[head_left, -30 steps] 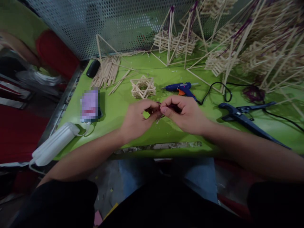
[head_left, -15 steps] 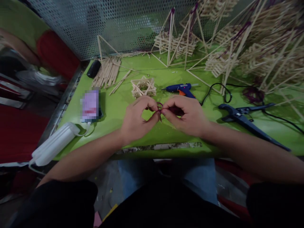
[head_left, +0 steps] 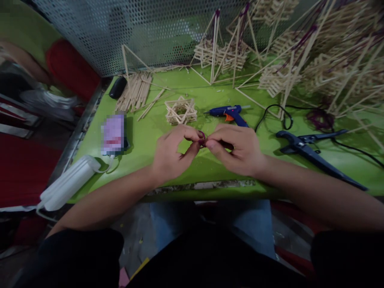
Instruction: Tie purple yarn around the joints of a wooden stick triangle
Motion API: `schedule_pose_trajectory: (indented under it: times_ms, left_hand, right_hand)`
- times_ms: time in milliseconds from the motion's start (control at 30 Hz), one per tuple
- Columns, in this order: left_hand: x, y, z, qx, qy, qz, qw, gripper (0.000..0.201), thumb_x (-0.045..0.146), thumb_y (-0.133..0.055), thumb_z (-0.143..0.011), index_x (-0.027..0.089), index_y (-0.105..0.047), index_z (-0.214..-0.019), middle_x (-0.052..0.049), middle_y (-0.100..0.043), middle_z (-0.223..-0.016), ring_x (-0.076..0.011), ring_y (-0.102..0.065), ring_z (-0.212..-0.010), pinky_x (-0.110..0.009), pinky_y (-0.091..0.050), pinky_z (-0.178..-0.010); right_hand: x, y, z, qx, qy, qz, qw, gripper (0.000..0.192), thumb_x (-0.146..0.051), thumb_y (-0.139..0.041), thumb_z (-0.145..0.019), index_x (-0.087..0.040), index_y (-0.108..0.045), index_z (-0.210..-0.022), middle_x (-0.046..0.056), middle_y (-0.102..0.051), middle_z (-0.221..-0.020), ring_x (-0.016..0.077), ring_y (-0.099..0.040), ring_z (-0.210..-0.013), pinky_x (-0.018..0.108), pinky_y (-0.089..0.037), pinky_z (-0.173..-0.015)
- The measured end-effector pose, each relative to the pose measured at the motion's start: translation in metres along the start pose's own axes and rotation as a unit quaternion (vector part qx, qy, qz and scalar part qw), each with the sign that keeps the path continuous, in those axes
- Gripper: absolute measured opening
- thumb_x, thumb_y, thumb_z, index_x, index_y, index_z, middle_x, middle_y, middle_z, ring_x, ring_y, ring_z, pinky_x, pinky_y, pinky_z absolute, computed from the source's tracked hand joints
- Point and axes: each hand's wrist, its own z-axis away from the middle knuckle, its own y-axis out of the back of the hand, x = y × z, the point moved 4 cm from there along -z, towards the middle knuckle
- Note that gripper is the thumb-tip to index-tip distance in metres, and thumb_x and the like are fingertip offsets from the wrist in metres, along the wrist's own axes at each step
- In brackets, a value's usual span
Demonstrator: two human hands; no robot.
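Over the front of the green table, my left hand (head_left: 175, 151) and my right hand (head_left: 235, 149) meet fingertip to fingertip. Both are closed in a pinch on a purple string (head_left: 203, 141), which makes a small loop between them. How the string is knotted or crossed is too small to tell. Just beyond my left hand sits a star-shaped lattice of wooden sticks (head_left: 181, 111). A blue glue gun (head_left: 228, 111) with an orange trigger lies past my right hand.
Stick frames with purple string (head_left: 229, 56) crowd the back right. A dark blue cutter (head_left: 315, 154) and black cord lie right. Loose sticks (head_left: 138, 92), a phone (head_left: 114, 134) and a white power bank-like block (head_left: 70, 182) are left. Another person (head_left: 27, 52) is far left.
My hands have shifted slightly toward me and the fingertips have moved a little apart. The string loop between them has changed shape.
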Motion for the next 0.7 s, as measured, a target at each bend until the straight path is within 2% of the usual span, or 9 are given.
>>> schedule_pose_trajectory:
  times_ms: [133,200,267,367,467,700]
  left_hand:
    - [-0.007,-0.002,0.004,0.002,0.035,0.071,0.997,0.019,0.010,-0.076,-0.099,0.025,-0.071,-0.109,-0.003,-0.082,-0.106,-0.0183,-0.080,-0.099,-0.034,-0.063,-0.090]
    - [-0.010,-0.003,0.005,0.007,0.050,0.095,0.994,0.018,0.011,-0.075,-0.100,0.025,-0.071,-0.110,-0.004,-0.081,-0.106,-0.0184,-0.079,-0.098,-0.035,-0.062,-0.089]
    - [-0.012,-0.003,0.004,0.018,0.046,0.100,0.994,0.017,0.011,-0.075,-0.099,0.025,-0.071,-0.108,-0.004,-0.080,-0.106,-0.0183,-0.077,-0.097,-0.035,-0.061,-0.086]
    - [-0.012,-0.003,0.001,0.028,0.025,0.091,0.995,0.018,0.010,-0.076,-0.097,0.024,-0.070,-0.105,-0.005,-0.077,-0.105,-0.0181,-0.074,-0.099,-0.033,-0.058,-0.084]
    - [-0.012,-0.003,0.000,0.028,0.033,0.090,0.995,0.018,0.009,-0.076,-0.096,0.024,-0.070,-0.103,-0.005,-0.076,-0.105,-0.0188,-0.072,-0.100,-0.034,-0.057,-0.084]
    - [-0.015,-0.008,0.006,-0.003,0.140,0.193,0.971,0.019,0.018,-0.082,-0.098,0.024,-0.071,-0.112,-0.003,-0.074,-0.098,-0.0145,-0.074,-0.086,-0.030,-0.060,-0.077]
  right_hand:
    - [-0.002,0.005,-0.001,0.020,-0.081,-0.037,0.996,0.021,-0.034,-0.066,-0.109,-0.024,-0.075,-0.093,0.002,-0.068,-0.076,0.0159,-0.055,-0.064,0.035,-0.043,-0.062]
    - [-0.001,0.004,0.000,0.019,-0.095,-0.053,0.994,0.017,-0.032,-0.068,-0.108,-0.023,-0.075,-0.096,0.000,-0.067,-0.075,0.0139,-0.051,-0.061,0.033,-0.040,-0.058]
    - [0.000,0.001,0.001,0.025,-0.071,-0.057,0.996,0.010,-0.030,-0.072,-0.105,-0.022,-0.076,-0.100,-0.001,-0.067,-0.076,0.0126,-0.050,-0.060,0.032,-0.041,-0.058]
    - [0.000,-0.002,0.002,0.051,0.004,-0.014,0.999,0.004,-0.024,-0.078,-0.101,-0.021,-0.077,-0.103,-0.002,-0.068,-0.077,0.0111,-0.052,-0.061,0.030,-0.043,-0.061]
    - [0.000,-0.004,0.002,0.061,0.042,0.025,0.997,0.004,-0.019,-0.076,-0.103,-0.022,-0.077,-0.100,-0.002,-0.072,-0.079,0.0104,-0.053,-0.061,0.029,-0.043,-0.062]
    - [0.006,-0.004,0.002,0.056,-0.009,0.021,0.998,0.010,-0.012,-0.075,-0.094,-0.020,-0.072,-0.089,-0.004,-0.070,-0.074,0.0082,-0.049,-0.057,0.027,-0.040,-0.057]
